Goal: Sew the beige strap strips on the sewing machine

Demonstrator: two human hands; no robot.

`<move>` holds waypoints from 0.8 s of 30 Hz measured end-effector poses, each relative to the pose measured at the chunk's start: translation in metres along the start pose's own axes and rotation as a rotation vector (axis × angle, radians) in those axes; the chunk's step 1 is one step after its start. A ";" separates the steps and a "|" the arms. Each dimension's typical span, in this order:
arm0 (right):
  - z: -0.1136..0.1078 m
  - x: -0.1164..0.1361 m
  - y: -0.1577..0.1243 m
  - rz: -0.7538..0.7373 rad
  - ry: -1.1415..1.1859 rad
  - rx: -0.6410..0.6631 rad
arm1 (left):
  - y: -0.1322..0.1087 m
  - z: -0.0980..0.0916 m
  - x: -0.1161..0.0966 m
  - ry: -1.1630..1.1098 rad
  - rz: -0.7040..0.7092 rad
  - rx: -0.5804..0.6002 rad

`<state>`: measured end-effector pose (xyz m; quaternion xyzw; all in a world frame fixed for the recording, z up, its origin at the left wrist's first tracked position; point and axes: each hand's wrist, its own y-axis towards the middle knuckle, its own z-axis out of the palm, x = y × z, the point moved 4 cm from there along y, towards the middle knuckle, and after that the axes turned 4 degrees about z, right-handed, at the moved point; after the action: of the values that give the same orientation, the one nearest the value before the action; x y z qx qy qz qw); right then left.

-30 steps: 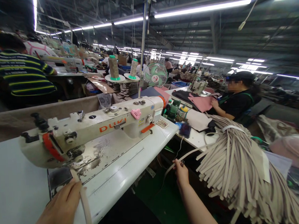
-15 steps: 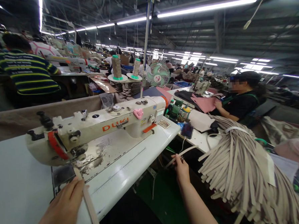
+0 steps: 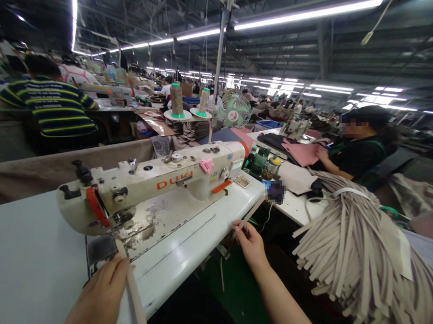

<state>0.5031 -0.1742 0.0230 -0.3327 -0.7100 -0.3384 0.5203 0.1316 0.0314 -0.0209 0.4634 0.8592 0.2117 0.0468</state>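
My left hand (image 3: 103, 289) pinches a beige fabric strap (image 3: 136, 301) on the table just in front of the needle area of a sewing machine (image 3: 174, 178). One end of that strap points toward the presser foot, and the rest hangs past the table's front edge. Beside the front edge, my right hand (image 3: 250, 242) is closed on another beige strip (image 3: 253, 212), whose free end sticks up to the right. To the right lies a large bundle of similar beige straps (image 3: 351, 232), tied with a white band (image 3: 356, 193).
Thread cones (image 3: 177, 101) stand behind the machine, near a green fan (image 3: 234, 110). Glass jars (image 3: 262, 162) sit on the neighbouring table. A co-worker (image 3: 364, 144) at the right handles pink fabric (image 3: 303, 152); another person in a striped shirt (image 3: 54, 105) sits at the left.
My right hand has moved left, closer to the table edge, with its strip now tilted up more steeply. My left hand keeps its hold by the needle area. The view has shifted slightly.
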 end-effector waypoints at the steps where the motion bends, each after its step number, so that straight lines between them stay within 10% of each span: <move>1: 0.005 0.003 -0.002 -0.014 -0.005 0.033 | 0.001 -0.003 -0.001 -0.001 0.000 -0.007; 11: 0.038 0.053 -0.023 -0.327 -0.172 0.368 | 0.018 -0.034 -0.019 -0.037 -0.052 -0.080; 24: 0.083 0.036 -0.047 -0.074 -0.162 0.625 | 0.038 -0.058 -0.028 -0.031 -0.135 -0.062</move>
<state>0.4131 -0.1269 0.0321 -0.1564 -0.8302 -0.0952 0.5265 0.1609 0.0085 0.0442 0.4061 0.8806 0.2274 0.0885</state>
